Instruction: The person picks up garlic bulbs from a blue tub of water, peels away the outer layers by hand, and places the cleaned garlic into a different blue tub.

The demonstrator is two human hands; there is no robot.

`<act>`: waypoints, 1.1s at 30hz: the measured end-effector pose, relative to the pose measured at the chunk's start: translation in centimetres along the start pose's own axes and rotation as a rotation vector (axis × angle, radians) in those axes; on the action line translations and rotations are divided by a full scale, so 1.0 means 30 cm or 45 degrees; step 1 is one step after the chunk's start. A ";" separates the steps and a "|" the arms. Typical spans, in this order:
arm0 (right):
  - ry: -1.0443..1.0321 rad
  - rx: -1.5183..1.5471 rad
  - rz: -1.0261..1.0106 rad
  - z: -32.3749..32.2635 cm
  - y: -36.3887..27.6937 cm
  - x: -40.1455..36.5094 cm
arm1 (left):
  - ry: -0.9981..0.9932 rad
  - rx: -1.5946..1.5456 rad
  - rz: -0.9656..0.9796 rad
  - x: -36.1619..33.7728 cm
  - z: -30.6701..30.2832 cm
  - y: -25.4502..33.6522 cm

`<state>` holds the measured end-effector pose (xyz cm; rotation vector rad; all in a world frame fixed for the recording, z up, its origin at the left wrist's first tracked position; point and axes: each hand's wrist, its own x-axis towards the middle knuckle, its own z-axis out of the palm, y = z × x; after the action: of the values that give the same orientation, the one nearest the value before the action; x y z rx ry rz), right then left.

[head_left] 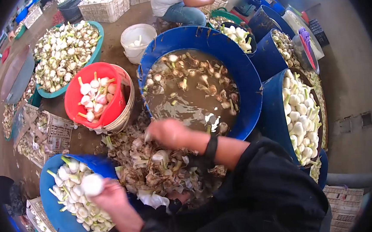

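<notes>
A peeled white garlic bulb (92, 185) is in my left hand (113, 198), gripped at the fingertips over the blue tub (51, 220) of cleaned garlic (77, 201). My right hand (170, 133), slightly blurred, is closed above a heap of brown garlic skins (155, 170). A pale scrap of garlic skin (147, 136) shows at its fingertips, and a dark band circles that wrist. Just beyond it stands a big blue tub (254, 98) of murky water with unpeeled bulbs (210, 89) floating in it.
Left of the water tub are a red bucket (70, 100) of pinkish garlic and a white bucket (135, 55). A teal basin (97, 53) heaped with garlic lies further left. More blue tubs (271, 97) line the right. A seated person (178, 6) works at the back.
</notes>
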<state>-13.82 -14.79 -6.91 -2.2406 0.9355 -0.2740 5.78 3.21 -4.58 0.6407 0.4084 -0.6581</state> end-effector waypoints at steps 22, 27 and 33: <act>-0.473 0.607 0.293 -0.224 0.063 -0.106 | -0.537 1.360 -0.590 -0.155 0.145 -0.336; -0.377 0.060 -0.148 -0.101 -0.229 -0.142 | -0.515 1.195 -0.147 -0.139 0.120 -0.290; -0.264 -0.055 -0.095 -0.034 -0.254 -0.145 | -0.343 1.222 -0.269 -0.133 0.120 -0.221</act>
<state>-13.21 -8.44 -0.81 -2.2950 0.7559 -0.0524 -1.05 -1.52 -2.54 1.4043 -0.1289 -1.1362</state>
